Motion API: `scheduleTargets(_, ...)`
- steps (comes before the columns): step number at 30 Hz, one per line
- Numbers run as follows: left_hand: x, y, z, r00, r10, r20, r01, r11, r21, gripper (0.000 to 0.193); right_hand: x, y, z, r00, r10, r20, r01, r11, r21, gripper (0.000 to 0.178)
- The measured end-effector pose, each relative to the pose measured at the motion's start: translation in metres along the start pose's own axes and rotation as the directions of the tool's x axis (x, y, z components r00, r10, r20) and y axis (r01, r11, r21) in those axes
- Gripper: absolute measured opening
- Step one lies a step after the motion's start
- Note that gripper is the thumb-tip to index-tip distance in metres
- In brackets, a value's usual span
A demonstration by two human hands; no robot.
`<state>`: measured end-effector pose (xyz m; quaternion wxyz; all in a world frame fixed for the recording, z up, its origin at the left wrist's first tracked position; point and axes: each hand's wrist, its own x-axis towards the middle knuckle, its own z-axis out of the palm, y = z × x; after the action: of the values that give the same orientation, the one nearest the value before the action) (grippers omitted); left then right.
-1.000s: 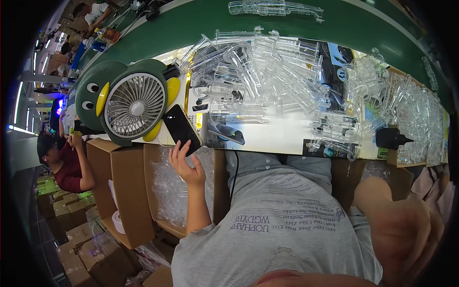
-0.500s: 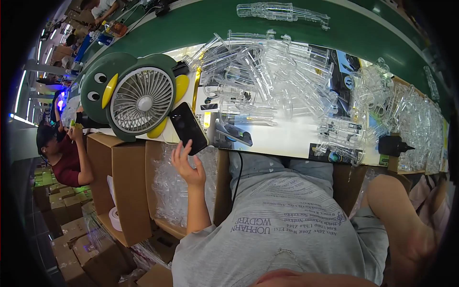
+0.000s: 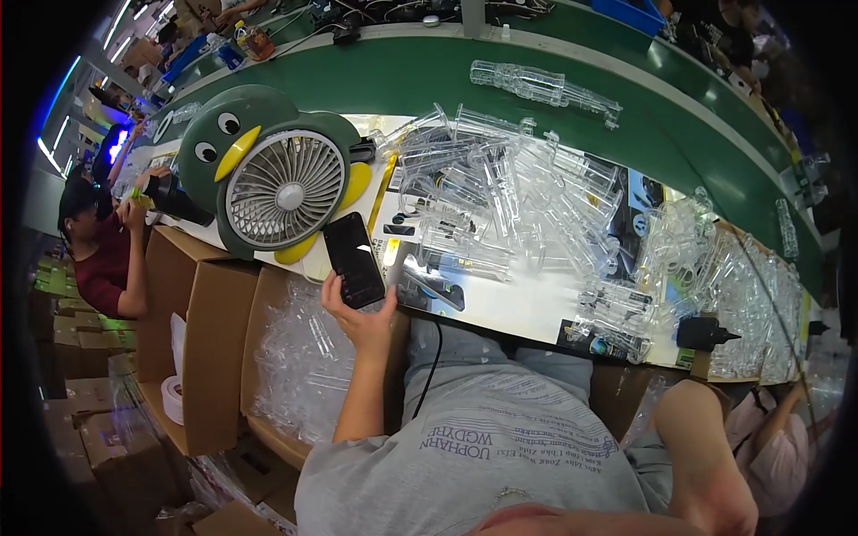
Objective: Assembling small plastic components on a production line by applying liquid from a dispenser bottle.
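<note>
My left hand holds a black smartphone with a dark screen, raised at the near edge of the worktable. A black cable runs down from the table over my grey shirt. Only my right upper arm and elbow show at the lower right; the right hand itself is out of view. A pile of clear plastic parts covers the table just beyond the phone.
A green penguin-shaped desk fan stands left of the phone. An open cardboard box with bagged clear parts sits below the table. A green conveyor belt carries a clear part. A seated person in red works at the left. A black tool lies at the right.
The view has shifted so the table and fan sit lower and more central. My left hand keeps hold of the phone near the table edge.
</note>
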<state>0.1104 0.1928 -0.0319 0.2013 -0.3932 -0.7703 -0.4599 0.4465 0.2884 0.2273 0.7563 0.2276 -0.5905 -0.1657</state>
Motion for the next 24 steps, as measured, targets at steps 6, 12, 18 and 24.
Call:
scheduleTargets(6,-0.002,-0.026,-0.005,1.0,0.03,0.0,-0.03,0.996,-0.085,0.081,-0.032,0.002,-0.001,0.978,0.202,0.046,-0.207,0.942,0.265,0.032)
scheduleTargets(12,0.017,-0.037,-0.022,0.988,0.088,0.13,-0.064,0.982,-0.18,0.071,-0.077,-0.014,-0.009,0.858,0.451,-0.246,-0.397,0.886,0.241,0.03)
scheduleTargets(18,0.024,-0.041,-0.028,0.955,0.214,0.204,-0.207,0.977,-0.053,0.054,-0.109,-0.033,-0.02,0.652,0.758,-0.009,-0.734,0.629,-0.255,0.03)
scheduleTargets(24,0.029,-0.031,-0.032,0.962,0.238,0.137,-0.237,0.971,-0.027,0.045,-0.124,-0.041,-0.034,0.609,0.793,-0.002,-0.771,0.591,-0.235,0.028)
